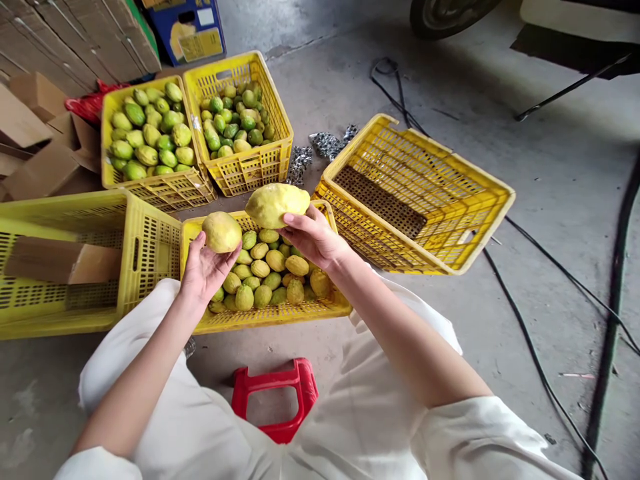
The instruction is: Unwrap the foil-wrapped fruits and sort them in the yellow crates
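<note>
In my left hand [206,270] is a rounded yellow lemon [222,233], resting between thumb and fingers. My right hand [319,237] grips a larger, longer yellow lemon [277,205] with a knobbly skin. The two fruits are held side by side, slightly apart, above a low yellow crate [270,322] between my knees. Several green and yellow lemons [261,297] lie inside that crate, partly covered from view by my hands and forearms.
Two yellow crates with green-yellow fruit [150,137] stand behind. An open yellow crate [463,167] tilts at right; another crate [150,253] at left has a cardboard piece [65,260] in it. A red stool [275,380] is below me. Black cables [530,360] cross the floor.
</note>
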A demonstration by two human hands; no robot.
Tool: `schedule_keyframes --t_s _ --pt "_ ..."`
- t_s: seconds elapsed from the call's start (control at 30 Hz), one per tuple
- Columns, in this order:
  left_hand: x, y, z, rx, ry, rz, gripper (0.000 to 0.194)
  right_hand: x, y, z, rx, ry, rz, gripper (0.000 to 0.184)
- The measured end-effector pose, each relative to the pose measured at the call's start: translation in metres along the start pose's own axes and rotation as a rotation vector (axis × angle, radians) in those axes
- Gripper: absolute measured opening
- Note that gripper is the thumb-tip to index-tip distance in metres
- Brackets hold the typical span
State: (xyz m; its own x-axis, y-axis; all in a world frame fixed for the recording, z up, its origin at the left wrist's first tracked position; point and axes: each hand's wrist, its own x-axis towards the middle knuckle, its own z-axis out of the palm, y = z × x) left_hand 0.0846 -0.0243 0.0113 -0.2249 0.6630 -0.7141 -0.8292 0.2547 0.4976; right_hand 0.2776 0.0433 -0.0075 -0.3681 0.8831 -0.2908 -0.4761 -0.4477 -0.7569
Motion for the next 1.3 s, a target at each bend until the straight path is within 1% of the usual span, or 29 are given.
schedule_keyframes --t_s 0.13,0.23,0.33,0.47,0.6,0.8,0.93,1.03,1.17,1.3 --pt "0.000 -0.001 -0.002 0.047 -0.018 0.022 0.037 0.003 0.001 -0.002 -0.020 0.052 -0.049 0.072" --pt "0.000 -0.003 -0.004 0.066 -0.048 0.048 0.029 0.007 0.000 -0.006 -0.051 0.058 -0.052 0.069" --pt "0.001 -0.005 -0.006 0.086 -0.042 0.072 0.021 0.008 -0.001 -0.009 -0.091 0.057 -0.033 0.067" --pt "0.003 -0.005 -0.008 0.088 -0.021 0.056 0.016 0.007 0.001 -0.009 -0.117 0.020 -0.002 0.069" --pt "0.002 -0.004 -0.007 0.049 -0.024 0.023 0.020 0.006 0.003 -0.006 -0.096 -0.021 0.009 0.074" --pt "0.003 -0.001 -0.003 0.024 0.042 0.103 0.007 0.003 0.001 -0.003 -0.086 -0.063 0.015 0.075" --pt "0.006 -0.001 -0.005 0.046 0.046 0.081 0.008 0.002 -0.002 -0.005 -0.095 -0.090 0.035 0.075" --pt "0.007 -0.002 -0.006 0.053 0.041 0.066 0.010 0.003 0.000 -0.006 -0.094 -0.065 0.039 0.073" --pt "0.007 -0.003 -0.005 0.043 0.062 0.061 0.013 0.007 0.006 -0.005 -0.097 -0.010 -0.001 0.071" --pt "0.009 -0.002 -0.005 0.061 0.054 0.070 0.016 0.009 0.008 -0.005 -0.127 -0.005 -0.020 0.072"
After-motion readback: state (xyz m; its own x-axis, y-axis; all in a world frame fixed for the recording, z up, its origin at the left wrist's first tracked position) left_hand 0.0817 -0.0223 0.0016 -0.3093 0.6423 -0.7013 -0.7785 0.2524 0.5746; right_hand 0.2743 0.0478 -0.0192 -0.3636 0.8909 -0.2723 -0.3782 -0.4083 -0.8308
